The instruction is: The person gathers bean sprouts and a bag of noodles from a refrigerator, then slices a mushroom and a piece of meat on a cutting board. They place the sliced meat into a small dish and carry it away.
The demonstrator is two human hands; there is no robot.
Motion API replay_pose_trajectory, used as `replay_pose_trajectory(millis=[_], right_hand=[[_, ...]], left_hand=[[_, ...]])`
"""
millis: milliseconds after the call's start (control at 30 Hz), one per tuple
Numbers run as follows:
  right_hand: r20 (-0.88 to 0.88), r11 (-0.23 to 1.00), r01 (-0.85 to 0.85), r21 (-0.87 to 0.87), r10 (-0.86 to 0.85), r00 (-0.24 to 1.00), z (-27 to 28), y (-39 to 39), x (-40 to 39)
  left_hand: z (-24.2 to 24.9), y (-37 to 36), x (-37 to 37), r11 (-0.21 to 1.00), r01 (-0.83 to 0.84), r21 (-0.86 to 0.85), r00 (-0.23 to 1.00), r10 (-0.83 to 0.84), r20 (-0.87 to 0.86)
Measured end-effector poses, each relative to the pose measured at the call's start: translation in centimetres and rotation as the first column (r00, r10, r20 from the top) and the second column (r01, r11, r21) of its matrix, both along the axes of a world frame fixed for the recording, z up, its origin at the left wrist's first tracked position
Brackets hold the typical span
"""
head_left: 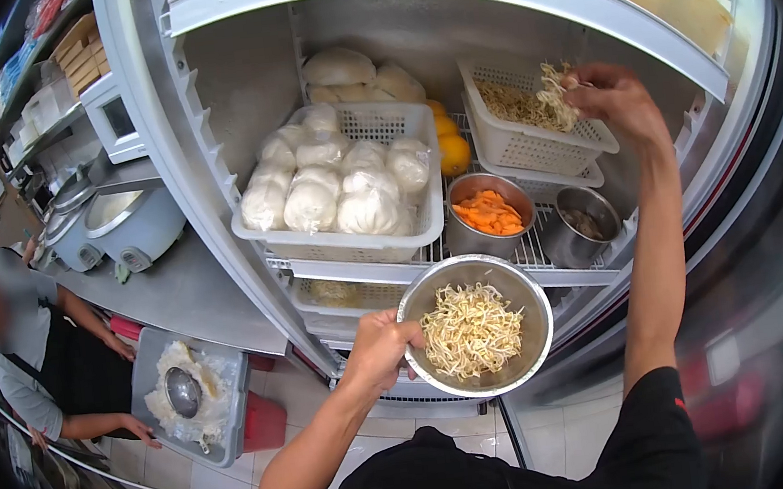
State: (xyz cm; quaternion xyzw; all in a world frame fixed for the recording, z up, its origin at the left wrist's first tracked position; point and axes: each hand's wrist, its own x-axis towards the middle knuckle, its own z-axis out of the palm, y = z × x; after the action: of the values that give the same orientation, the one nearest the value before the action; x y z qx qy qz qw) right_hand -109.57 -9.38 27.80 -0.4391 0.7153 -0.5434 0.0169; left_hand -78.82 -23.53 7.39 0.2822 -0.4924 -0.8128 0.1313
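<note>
My left hand [379, 349] grips the rim of a round metal bowl [541, 324], its thumb over the edge. Pale bean sprouts [473, 329] lie heaped inside the bowl. Up at the right, my right hand [607, 100] is closed on a clump of bean sprouts [555, 94]. That clump is just above a white perforated basket [544, 147], which holds more sprouts. Below the basket stand a metal pot of cut orange pieces [491, 215] and a smaller metal pot [582, 224] with dark contents I cannot make out.
A white basket [344, 246] of bagged white bundles fills the fridge shelf's left side. Yellow round things [452, 154] sit behind it. At the left, a person [40, 348] holds a grey tub [229, 424] with white food and a metal scoop. Rice cookers [127, 229] stand on a counter.
</note>
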Motion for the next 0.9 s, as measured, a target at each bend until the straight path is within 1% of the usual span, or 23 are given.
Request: replay_pose_trajectory(millis=[67, 100, 133, 167, 200, 267, 300, 333, 367, 400, 433, 467, 500, 533, 567, 600, 733, 800, 867, 900], right_hand=[[0.006, 0.977, -0.177, 0.123, 0.177, 0.984, -0.6, 2.2, 4.5], [0.084, 0.928, -0.324, 0.182, 0.314, 0.946, -2.1, 2.5, 6.5], [0.169, 0.855, -0.466, 0.228, 0.437, 0.884, -3.6, 2.4, 8.5], [0.042, 0.797, -0.497, 0.344, 0.516, 0.856, -5.0, 2.1, 10.5], [-0.076, 0.732, -0.503, 0.460, 0.597, 0.799, -6.3, 1.8, 11.9], [-0.248, 0.746, -0.405, 0.528, 0.592, 0.767, -8.1, 1.7, 12.9], [-0.223, 0.788, -0.377, 0.488, 0.529, 0.819, -7.1, 1.9, 12.8], [-0.296, 0.883, -0.287, 0.371, 0.405, 0.865, -6.5, 1.9, 12.0], [-0.185, 0.953, -0.194, 0.231, 0.239, 0.953, -6.3, 1.5, 10.5], [-0.275, 0.959, 0.084, 0.272, -0.007, 0.962, -4.5, 1.4, 10.3], [-0.589, 0.953, 0.255, 0.163, -0.113, 0.800, -4.6, 1.2, 7.9], [-0.681, 0.894, 0.407, 0.184, -0.183, 0.709, -4.5, 0.8, 6.3], [-0.762, 0.897, 0.434, 0.091, -0.217, 0.610, -5.3, 0.3, 4.1], [-0.760, 0.894, 0.440, 0.085, -0.227, 0.609, -6.1, -0.3, 1.7], [-0.690, 0.856, 0.450, 0.256, -0.164, 0.705, -6.7, -0.9, -0.8], [-0.600, 0.799, 0.431, 0.419, -0.113, 0.792, -6.7, -1.2, -1.4], [-0.642, 0.866, 0.368, 0.337, -0.075, 0.763, -5.3, -2.2, -0.9], [-0.727, 0.887, 0.344, 0.308, -0.014, 0.687, -4.3, -3.2, 0.4], [-0.756, 0.924, 0.282, 0.259, 0.012, 0.654, -4.4, -6.5, 1.0], [-0.765, 0.927, 0.271, 0.260, 0.027, 0.643, -4.6, -8.2, 0.9]], left_hand=[[0.1, -0.1, -0.2, 1.000, 0.014, 0.003, 1.000, -0.014, 0.006], [0.3, 0.0, -0.2, 1.000, 0.007, 0.003, 1.000, -0.007, 0.002], [0.4, 0.1, -0.2, 1.000, -0.001, 0.003, 1.000, 0.001, -0.002], [0.4, 0.1, -0.3, 1.000, 0.003, 0.006, 1.000, -0.003, -0.002], [0.3, 0.2, -0.3, 1.000, 0.006, 0.015, 1.000, -0.006, -0.005], [0.2, 0.3, -0.2, 1.000, 0.012, 0.022, 1.000, -0.012, -0.009], [0.0, 0.4, -0.2, 1.000, 0.004, 0.021, 1.000, -0.004, 0.004], [-0.2, 0.4, -0.1, 1.000, -0.004, 0.019, 1.000, 0.003, 0.018], [-0.5, 0.4, 0.1, 1.000, 0.004, 0.013, 1.000, -0.005, 0.019], [-0.8, 0.4, 0.3, 1.000, 0.007, 0.028, 1.000, -0.008, 0.016], [-1.3, 0.4, 0.5, 0.999, 0.011, 0.042, 1.000, -0.012, 0.012], [-1.9, 0.3, 0.7, 0.999, 0.020, 0.035, 1.000, -0.020, 0.014], [-2.6, 0.2, 0.8, 0.999, 0.008, 0.050, 1.000, -0.008, -0.004], [-3.1, 0.2, 1.1, 0.998, -0.005, 0.064, 1.000, 0.007, -0.021], [-3.1, 0.5, 1.4, 0.999, 0.000, 0.054, 1.000, 0.002, -0.020], [-2.9, 0.8, 1.8, 0.997, -0.028, 0.070, 1.000, 0.029, -0.008], [-3.8, 0.9, 2.7, 0.993, -0.096, 0.065, 0.995, 0.094, 0.024], [-4.1, 0.9, 2.8, 0.993, -0.099, 0.061, 0.995, 0.097, 0.032], [-4.0, 1.2, 2.4, 0.994, -0.093, 0.060, 0.994, 0.089, 0.065], [-4.0, 1.3, 2.2, 0.995, -0.082, 0.053, 0.994, 0.078, 0.072]])
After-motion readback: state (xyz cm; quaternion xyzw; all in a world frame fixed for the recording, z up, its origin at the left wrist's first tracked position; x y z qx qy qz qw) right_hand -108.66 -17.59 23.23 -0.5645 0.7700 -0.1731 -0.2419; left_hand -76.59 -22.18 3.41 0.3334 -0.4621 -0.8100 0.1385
